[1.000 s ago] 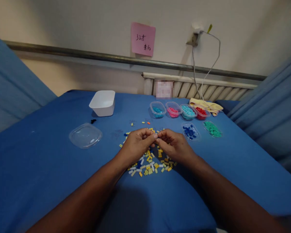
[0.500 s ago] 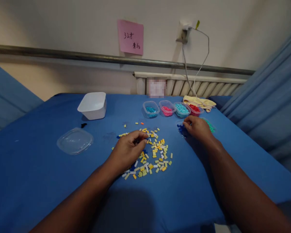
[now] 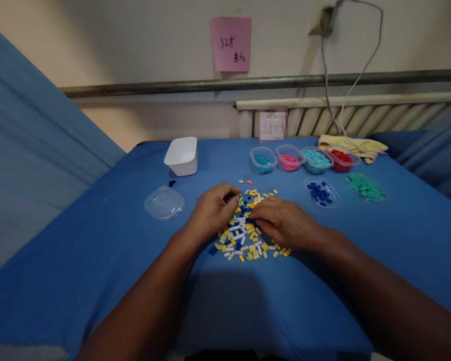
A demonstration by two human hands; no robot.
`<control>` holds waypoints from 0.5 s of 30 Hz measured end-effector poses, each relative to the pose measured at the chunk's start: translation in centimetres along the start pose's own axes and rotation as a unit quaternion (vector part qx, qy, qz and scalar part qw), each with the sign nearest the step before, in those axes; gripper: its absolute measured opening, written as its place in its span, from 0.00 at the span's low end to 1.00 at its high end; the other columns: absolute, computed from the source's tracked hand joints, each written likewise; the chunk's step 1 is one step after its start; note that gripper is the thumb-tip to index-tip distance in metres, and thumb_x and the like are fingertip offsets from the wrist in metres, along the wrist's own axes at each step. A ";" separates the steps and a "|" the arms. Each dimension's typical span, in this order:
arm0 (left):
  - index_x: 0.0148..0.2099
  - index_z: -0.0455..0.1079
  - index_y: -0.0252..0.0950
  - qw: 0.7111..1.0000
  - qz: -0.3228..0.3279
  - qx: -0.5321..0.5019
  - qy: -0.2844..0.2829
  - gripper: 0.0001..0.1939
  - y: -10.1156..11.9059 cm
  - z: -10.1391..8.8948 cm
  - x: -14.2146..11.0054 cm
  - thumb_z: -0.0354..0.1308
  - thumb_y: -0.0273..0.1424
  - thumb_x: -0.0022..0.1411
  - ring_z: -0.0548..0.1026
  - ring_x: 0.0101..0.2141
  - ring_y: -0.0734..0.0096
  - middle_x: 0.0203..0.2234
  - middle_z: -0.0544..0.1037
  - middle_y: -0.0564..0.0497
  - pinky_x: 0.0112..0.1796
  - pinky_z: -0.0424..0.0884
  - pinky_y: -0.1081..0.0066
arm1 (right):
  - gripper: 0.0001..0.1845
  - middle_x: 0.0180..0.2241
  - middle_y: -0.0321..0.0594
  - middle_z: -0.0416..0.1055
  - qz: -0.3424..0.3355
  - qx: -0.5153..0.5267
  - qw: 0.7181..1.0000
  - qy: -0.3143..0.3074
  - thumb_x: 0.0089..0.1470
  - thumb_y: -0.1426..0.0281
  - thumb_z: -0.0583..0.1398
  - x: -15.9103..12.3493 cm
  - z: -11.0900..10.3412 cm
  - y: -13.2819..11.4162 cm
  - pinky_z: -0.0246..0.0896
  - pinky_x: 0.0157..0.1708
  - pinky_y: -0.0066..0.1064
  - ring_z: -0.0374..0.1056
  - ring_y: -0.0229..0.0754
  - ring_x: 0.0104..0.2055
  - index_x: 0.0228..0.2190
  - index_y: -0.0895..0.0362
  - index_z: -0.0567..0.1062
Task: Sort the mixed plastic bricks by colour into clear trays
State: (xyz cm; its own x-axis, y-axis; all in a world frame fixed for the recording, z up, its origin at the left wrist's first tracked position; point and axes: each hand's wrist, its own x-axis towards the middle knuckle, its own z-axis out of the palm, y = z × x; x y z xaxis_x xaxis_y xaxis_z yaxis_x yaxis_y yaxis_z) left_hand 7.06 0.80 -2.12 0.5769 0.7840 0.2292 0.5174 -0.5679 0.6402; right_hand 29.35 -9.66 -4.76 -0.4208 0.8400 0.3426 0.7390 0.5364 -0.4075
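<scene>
A heap of small yellow, white and dark blue bricks [image 3: 244, 239] lies on the blue cloth in front of me. My left hand [image 3: 214, 213] rests on the heap's left side, fingers curled with thumb and forefinger pinched over the pieces. My right hand [image 3: 281, 223] lies palm down on the heap's right side, fingertips among the bricks. Whether either hand has a brick between its fingers is too small to see. A clear lid of dark blue bricks [image 3: 320, 193] sits to the right, past my right hand.
Four clear tubs stand in a row at the back: blue [image 3: 263, 160], pink [image 3: 289, 158], light blue [image 3: 315, 159], red [image 3: 342, 158]. A lid of green bricks [image 3: 364, 187] lies at right. A white tub [image 3: 182, 156] and an empty clear lid [image 3: 164, 203] sit at left.
My right hand has come back from the lid of dark blue bricks to the heap, beside my left hand. My head has turned, shifting the scene right.
</scene>
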 end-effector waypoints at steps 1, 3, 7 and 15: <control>0.48 0.81 0.39 1.000 0.011 0.000 0.007 0.10 -0.2 0.1 0.0 0.59 0.32 0.70 0.81 0.41 0.63 0.41 0.85 0.49 0.44 0.75 0.65 | 0.14 0.49 0.46 0.84 -0.014 0.000 1.000 -0.020 0.69 0.74 0.59 0.3 0.3 -0.5 0.69 0.59 0.43 0.77 0.50 0.53 0.50 0.55 0.83; 0.49 0.82 0.38 1.000 0.028 0.004 0.012 0.11 -0.4 0.3 -0.1 0.59 0.30 0.70 0.81 0.42 0.63 0.43 0.85 0.49 0.46 0.75 0.64 | 0.16 0.50 0.47 0.84 -0.011 -0.007 0.999 -0.036 0.66 0.76 0.61 0.4 0.6 -0.7 0.69 0.60 0.44 0.77 0.51 0.54 0.51 0.56 0.82; 0.48 0.82 0.38 0.999 0.044 0.013 -0.002 0.11 -0.6 0.7 -0.2 0.58 0.29 0.71 0.81 0.41 0.64 0.42 0.84 0.48 0.45 0.74 0.64 | 0.15 0.49 0.47 0.84 0.019 -0.030 0.999 -0.040 0.63 0.76 0.63 -0.2 -0.1 0.0 0.70 0.58 0.47 0.78 0.53 0.53 0.49 0.55 0.84; 0.46 0.82 0.38 0.998 0.067 0.000 -0.008 0.10 0.1 1.0 -0.6 0.58 0.27 0.72 0.81 0.43 0.64 0.42 0.85 0.49 0.48 0.74 0.64 | 0.08 0.41 0.45 0.83 0.021 -0.096 0.990 -0.098 0.67 0.72 0.63 0.9 -0.1 -0.8 0.67 0.51 0.41 0.76 0.51 0.46 0.42 0.56 0.84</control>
State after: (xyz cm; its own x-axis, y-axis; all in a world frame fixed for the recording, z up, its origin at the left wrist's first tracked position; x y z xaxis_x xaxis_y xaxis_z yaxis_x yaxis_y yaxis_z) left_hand 7.44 0.04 -2.92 0.6511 0.6968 0.3009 0.4348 -0.6673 0.6047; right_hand 28.45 -9.32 -4.06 -0.4675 0.8713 0.1492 0.8367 0.4906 -0.2433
